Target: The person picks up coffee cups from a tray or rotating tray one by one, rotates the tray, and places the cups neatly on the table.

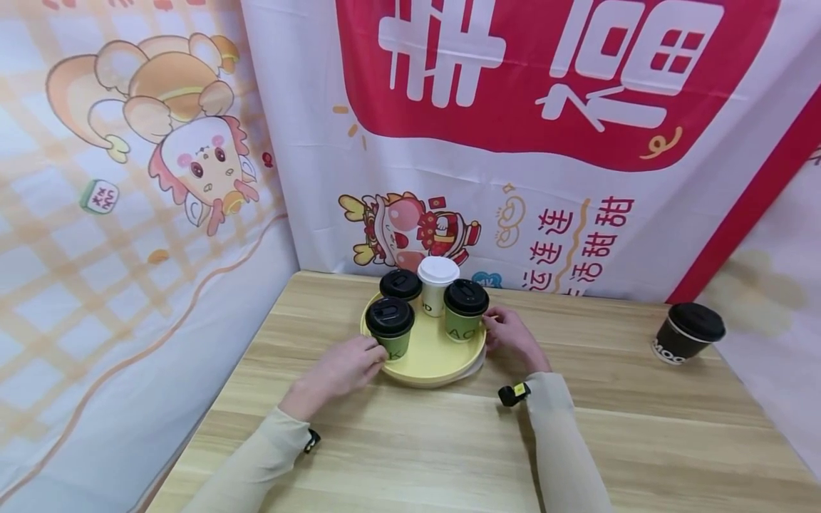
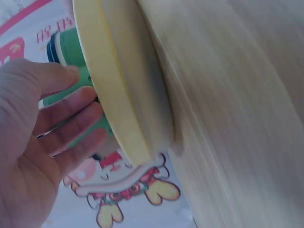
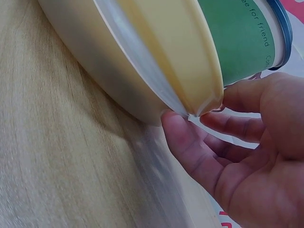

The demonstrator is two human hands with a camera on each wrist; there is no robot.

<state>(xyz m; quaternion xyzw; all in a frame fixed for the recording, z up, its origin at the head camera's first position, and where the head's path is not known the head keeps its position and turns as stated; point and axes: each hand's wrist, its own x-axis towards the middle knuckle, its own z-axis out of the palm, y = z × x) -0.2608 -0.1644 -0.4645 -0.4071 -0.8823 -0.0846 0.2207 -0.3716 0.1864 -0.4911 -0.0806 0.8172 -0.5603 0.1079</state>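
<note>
A round yellow tray (image 1: 430, 356) sits on a paler round base (image 3: 80, 42) on the wooden table. It carries several lidded paper cups: a green cup (image 1: 399, 344) with black lid at front left, another green cup (image 1: 463, 325) at right, a white-lidded cup (image 1: 438, 274) and a black-lidded one (image 1: 400, 283) behind. My left hand (image 1: 346, 365) is at the tray's left edge, fingertips against the rim and thumb beside the green cup in the left wrist view. At the right edge, my right hand (image 1: 513, 338) pinches the rim, thumb low and fingers above.
A black cup (image 1: 686, 335) with a black lid stands apart at the table's right side. Printed cloth (image 1: 308, 142) hangs behind the table (image 1: 398, 442), and a patterned cloth (image 1: 237, 299) runs along the left edge.
</note>
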